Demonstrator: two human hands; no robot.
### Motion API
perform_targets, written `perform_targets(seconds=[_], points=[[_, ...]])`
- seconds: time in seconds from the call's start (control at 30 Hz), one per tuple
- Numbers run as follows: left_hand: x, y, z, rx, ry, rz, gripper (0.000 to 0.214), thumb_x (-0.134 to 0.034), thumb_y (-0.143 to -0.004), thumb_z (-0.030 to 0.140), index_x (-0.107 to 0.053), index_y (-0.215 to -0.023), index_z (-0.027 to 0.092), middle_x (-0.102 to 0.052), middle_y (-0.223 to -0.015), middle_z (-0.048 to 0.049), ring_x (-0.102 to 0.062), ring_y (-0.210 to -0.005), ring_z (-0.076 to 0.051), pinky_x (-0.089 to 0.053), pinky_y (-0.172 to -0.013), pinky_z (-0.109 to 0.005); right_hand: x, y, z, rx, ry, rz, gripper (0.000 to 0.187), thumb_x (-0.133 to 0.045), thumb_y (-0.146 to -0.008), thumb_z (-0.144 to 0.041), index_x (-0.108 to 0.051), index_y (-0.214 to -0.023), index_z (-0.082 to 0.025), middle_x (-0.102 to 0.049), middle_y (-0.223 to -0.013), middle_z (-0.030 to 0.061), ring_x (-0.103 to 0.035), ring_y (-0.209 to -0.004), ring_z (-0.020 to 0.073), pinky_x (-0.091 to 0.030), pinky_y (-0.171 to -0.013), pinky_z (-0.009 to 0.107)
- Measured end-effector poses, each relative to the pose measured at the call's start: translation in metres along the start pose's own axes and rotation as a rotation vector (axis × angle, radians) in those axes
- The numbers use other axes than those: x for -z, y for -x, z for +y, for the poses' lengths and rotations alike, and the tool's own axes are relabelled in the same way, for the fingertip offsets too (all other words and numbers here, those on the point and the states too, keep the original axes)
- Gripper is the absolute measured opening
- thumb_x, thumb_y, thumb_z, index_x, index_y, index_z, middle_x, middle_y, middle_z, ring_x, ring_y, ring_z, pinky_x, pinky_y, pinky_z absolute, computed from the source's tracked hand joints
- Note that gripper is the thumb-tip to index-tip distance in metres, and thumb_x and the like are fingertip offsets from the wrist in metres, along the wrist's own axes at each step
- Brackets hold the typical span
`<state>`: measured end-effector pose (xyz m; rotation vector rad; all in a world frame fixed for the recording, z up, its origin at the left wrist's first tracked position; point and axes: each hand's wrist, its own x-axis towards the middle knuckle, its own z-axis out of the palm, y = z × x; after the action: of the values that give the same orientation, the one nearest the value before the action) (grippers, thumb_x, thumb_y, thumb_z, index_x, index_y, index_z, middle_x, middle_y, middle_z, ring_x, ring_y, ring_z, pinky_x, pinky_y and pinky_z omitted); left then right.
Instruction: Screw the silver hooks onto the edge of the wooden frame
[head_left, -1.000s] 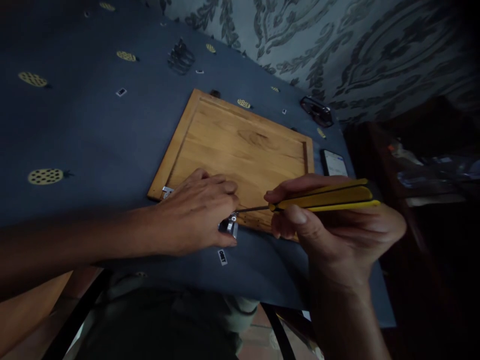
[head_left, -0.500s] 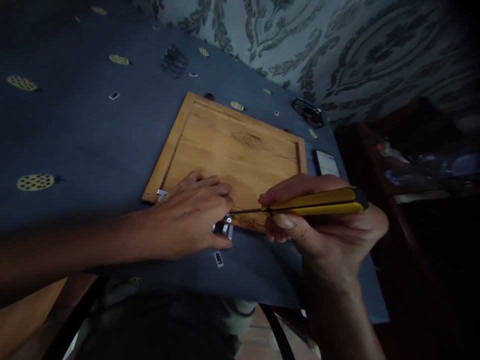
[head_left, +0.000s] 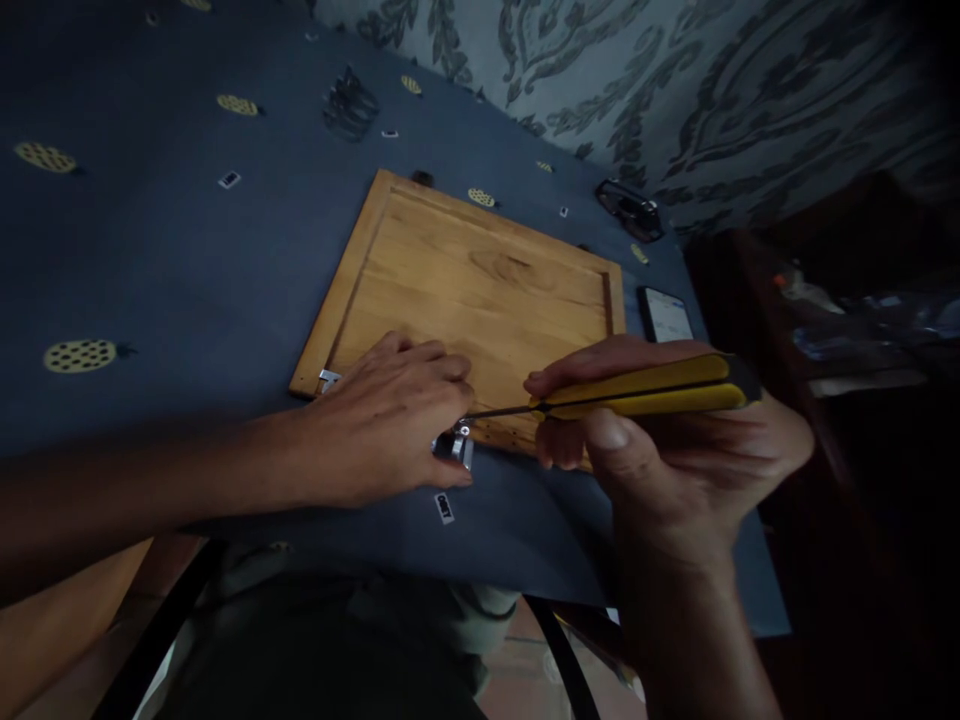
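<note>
Since the earlier frame little is shifting: both hands are staying at the same spot, with the right thumb now showing more under the handle. Left hand [head_left: 390, 420] fingers are curling down and pinching the metal hinge [head_left: 456, 447] at the near edge of the wooden panel [head_left: 480, 290]. Right hand [head_left: 675, 450] fingers are wrapping shut around the yellow screwdriver [head_left: 645, 388], its tip touching the hinge. The panel is lying flat on the blue-covered desk [head_left: 187, 260]. A small label [head_left: 444, 507] is lying just near of the hinge, and a phone [head_left: 666, 315] is lying just right of the panel.
</note>
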<state>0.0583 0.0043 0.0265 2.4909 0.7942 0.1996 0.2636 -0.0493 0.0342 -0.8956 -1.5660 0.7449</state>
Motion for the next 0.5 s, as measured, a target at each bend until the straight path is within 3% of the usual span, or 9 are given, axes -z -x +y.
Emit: perform_targets(seconds=[0.1,0.17,0.4,0.5], points=[[0.0,0.0,0.0,0.01,0.0,-0.019,0.034,-0.091,-0.085,0.043,-0.068,-0.085,0.018,-0.071,-0.107,-0.0047,-0.064,-0.111,-0.029,-0.041,-0.099,-0.045,0.002,-0.003,0.003,0.108,0.069,0.004,0.011,-0.086,-0.09,-0.02,-0.084,-0.101,-0.02,-0.082,-0.1,0.0049,-0.078,-0.08,0.0191,-0.068,-0.072,0.034],[0.0,0.0,0.0,0.013,0.005,-0.021,0.033,-0.091,-0.085,0.043,-0.07,-0.088,0.018,-0.071,-0.109,-0.0048,-0.064,-0.112,-0.029,-0.041,-0.1,-0.045,0.004,-0.003,0.004,0.114,0.081,0.001,0.014,-0.087,-0.089,-0.02,-0.083,-0.103,-0.02,-0.082,-0.102,0.0056,-0.079,-0.086,0.0216,-0.068,-0.075,0.036],[0.002,-0.001,0.002,0.023,-0.012,-0.03,0.033,-0.092,-0.085,0.043,-0.07,-0.085,0.018,-0.07,-0.106,-0.0047,-0.064,-0.109,-0.029,-0.041,-0.1,-0.045,0.001,0.003,-0.001,-0.058,-0.043,0.012,0.026,-0.084,-0.093,-0.027,-0.082,-0.119,-0.026,-0.082,-0.102,0.0006,-0.07,-0.062,0.0117,-0.057,-0.048,0.026],[0.003,-0.002,0.003,0.037,-0.004,-0.041,0.032,-0.092,-0.084,0.042,-0.071,-0.085,0.018,-0.07,-0.105,-0.0046,-0.064,-0.108,-0.028,-0.041,-0.1,-0.045,-0.006,0.002,-0.003,-0.093,-0.048,0.047,0.024,-0.082,-0.094,-0.027,-0.084,-0.118,-0.028,-0.081,-0.103,0.0011,-0.072,-0.07,0.0129,-0.055,-0.046,0.024]])
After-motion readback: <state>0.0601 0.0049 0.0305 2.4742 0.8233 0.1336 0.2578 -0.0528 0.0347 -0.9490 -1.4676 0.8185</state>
